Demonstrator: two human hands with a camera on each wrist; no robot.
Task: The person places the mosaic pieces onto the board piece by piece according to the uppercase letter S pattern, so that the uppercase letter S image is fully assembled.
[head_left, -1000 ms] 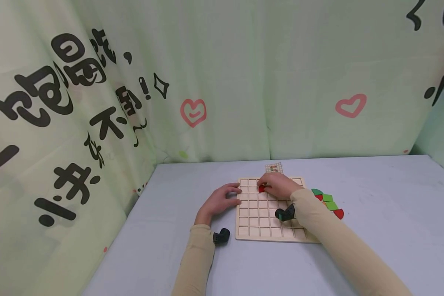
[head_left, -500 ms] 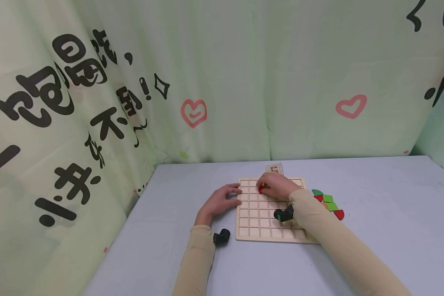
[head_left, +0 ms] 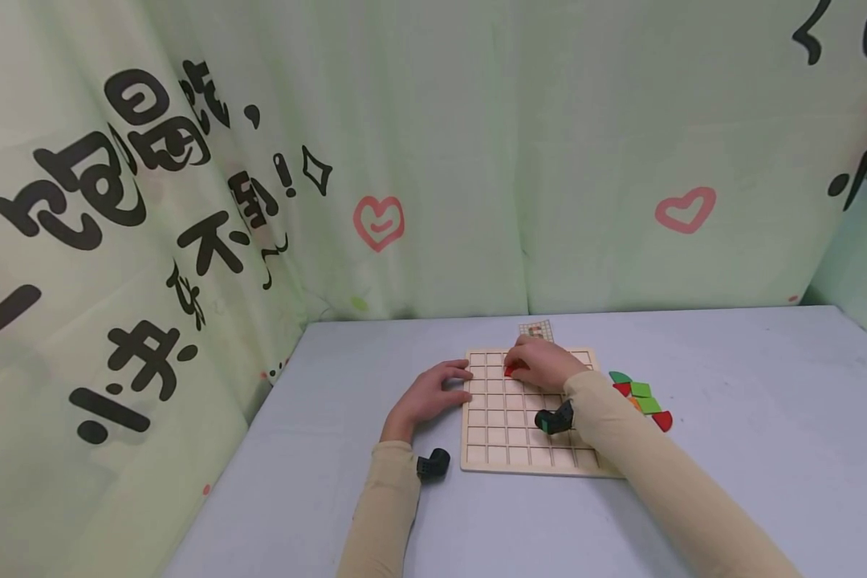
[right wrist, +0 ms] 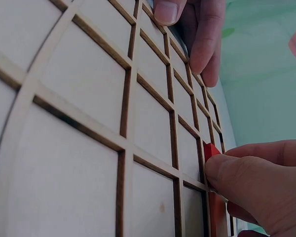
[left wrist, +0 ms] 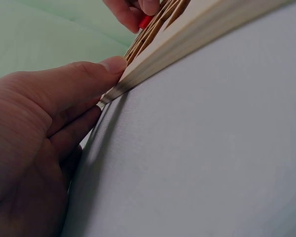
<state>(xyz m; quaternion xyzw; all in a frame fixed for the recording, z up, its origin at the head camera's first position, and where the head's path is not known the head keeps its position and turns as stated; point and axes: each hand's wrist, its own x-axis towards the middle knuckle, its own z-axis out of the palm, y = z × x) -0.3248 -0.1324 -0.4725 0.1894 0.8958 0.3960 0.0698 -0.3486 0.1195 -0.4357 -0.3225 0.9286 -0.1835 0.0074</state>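
A pale wooden grid board (head_left: 494, 449) lies on the table. Over its upper part, my right hand (head_left: 545, 365) pinches a small red block (right wrist: 210, 149) between thumb and fingers, at the dividers of one cell. More red (right wrist: 217, 212) shows just below the thumb in the right wrist view; whether this is a second block I cannot tell, as the thumb covers the join. My left hand (head_left: 429, 393) rests at the board's left edge, fingers extended, the thumb (left wrist: 113, 65) touching the rim in the left wrist view.
Right of the board lie several coloured blocks, among them a dark green one (head_left: 620, 376), a light green one (head_left: 649, 405) and a red one (head_left: 662, 420). The right forearm partly covers them. Behind the board lies a printed grid card (head_left: 536, 329). A curtain (head_left: 520, 160) hangs beyond the table.
The right hand shifts very slightly over the same cells, and the red block between its fingers turns a little. The left hand keeps its place at the board's edge.
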